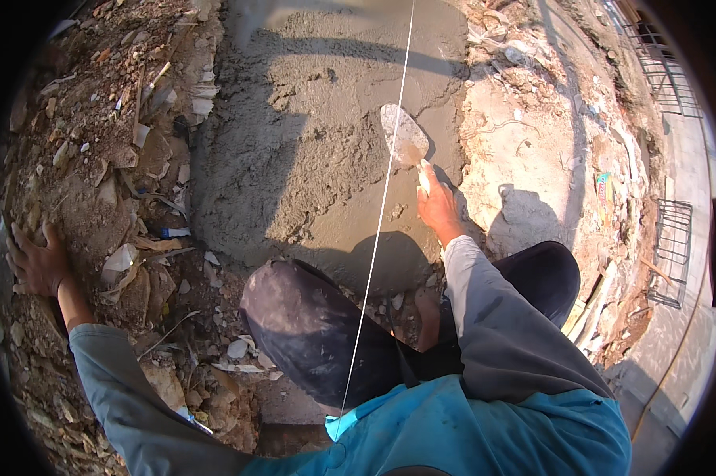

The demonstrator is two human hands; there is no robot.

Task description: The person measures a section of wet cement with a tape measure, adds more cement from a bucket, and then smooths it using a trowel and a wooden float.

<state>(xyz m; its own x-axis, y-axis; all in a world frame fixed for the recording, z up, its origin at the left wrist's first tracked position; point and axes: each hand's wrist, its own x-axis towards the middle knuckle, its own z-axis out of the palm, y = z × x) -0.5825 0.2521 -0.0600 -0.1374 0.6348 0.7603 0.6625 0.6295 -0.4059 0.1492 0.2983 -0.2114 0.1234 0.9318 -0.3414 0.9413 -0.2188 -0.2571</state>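
Observation:
My right hand is closed round the pale handle of a trowel. The rounded, cement-smeared blade points away from me, over or against the wet concrete that fills a strip in the ground; I cannot tell whether it touches. Some of the concrete is rough and lumpy, other parts are smoother. On the far left, my left hand rests with spread fingers on the rubble bank, holding nothing. A taut white string runs lengthwise above the strip, passing close to the trowel blade.
Stones, paper scraps and sticks litter the left bank. Dry, pale soil borders the strip on the right, with a colourful wrapper on it. Steel rebar cages lie farther right beside a grey paved strip. My bent knees flank the near end.

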